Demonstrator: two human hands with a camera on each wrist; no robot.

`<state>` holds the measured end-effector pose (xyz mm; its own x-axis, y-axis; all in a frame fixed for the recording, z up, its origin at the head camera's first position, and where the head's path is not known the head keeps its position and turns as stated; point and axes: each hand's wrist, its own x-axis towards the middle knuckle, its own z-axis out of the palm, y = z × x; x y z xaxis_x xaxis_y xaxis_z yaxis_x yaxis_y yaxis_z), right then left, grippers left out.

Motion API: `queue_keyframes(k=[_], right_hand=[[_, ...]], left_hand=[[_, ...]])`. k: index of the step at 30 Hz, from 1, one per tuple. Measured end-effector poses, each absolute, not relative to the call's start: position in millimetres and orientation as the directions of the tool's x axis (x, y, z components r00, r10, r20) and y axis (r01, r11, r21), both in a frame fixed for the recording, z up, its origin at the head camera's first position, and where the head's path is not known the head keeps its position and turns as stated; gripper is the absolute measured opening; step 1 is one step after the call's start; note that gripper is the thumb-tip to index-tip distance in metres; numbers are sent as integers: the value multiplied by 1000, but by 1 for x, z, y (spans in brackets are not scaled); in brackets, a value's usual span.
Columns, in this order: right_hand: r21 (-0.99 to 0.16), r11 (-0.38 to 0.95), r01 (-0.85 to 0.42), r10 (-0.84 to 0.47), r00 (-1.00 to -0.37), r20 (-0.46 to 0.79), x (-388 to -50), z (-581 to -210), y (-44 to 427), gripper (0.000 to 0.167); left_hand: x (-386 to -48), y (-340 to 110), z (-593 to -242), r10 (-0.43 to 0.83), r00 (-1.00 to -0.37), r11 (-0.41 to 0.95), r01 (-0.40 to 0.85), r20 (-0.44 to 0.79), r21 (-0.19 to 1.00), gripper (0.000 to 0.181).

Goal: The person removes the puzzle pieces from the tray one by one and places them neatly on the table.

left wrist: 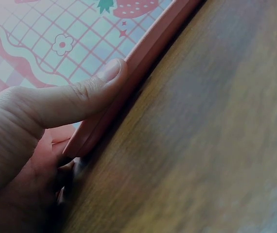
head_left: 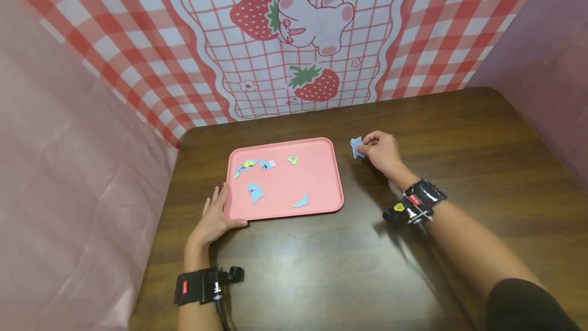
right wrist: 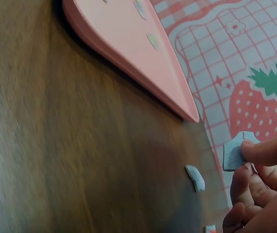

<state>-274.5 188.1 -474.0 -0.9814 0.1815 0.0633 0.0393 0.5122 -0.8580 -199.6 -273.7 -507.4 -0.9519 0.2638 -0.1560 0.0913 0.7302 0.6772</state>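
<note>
- One light blue piece (head_left: 356,144) is what we see pinched between thumb and fingers of the right hand (head_left: 382,152), above the table (head_left: 317,269) and just beyond the tray's right side.
- The left hand (head_left: 215,221) spans the near left corner of the pink tray (head_left: 285,183), thumb spread wide from fairly straight fingers; we see the thumb resting on the near rim.
- Inside the tray we find a yellow-and-blue cluster (head_left: 245,167) at the far left, a blue-and-white piece (head_left: 265,165) just beside it, a small yellow piece (head_left: 293,160), a blue piece (head_left: 255,193) and a pale blue triangular piece (head_left: 301,201) near the front rim.
- From the right wrist, we spot a pale piece (right wrist: 195,178) on the table below the pinched one, and another scrap (right wrist: 210,229) cut off by the view's bottom edge.
- Behind the table we see a strawberry-printed cloth (head_left: 317,40).
</note>
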Motion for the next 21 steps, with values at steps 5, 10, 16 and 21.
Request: queue_keyframes(k=[5, 10, 16, 21], right_hand=[[-844, 535, 43, 194, -978, 73, -275, -467, 201, 18], [-836, 547, 54, 205, -976, 72, -275, -465, 214, 19], [-812, 577, 87, 228, -972, 58, -274, -467, 234, 22], [-784, 610, 116, 251, -967, 52, -273, -471, 249, 22]], left_hand=[[-201, -273, -505, 265, -953, 734, 99, -148, 672, 127], [-202, -272, -503, 260, -954, 735, 96, -148, 671, 127], [-201, -273, -505, 257, -953, 737, 87, -158, 671, 127], [-200, -274, -507, 257, -954, 738, 90, -156, 669, 128]])
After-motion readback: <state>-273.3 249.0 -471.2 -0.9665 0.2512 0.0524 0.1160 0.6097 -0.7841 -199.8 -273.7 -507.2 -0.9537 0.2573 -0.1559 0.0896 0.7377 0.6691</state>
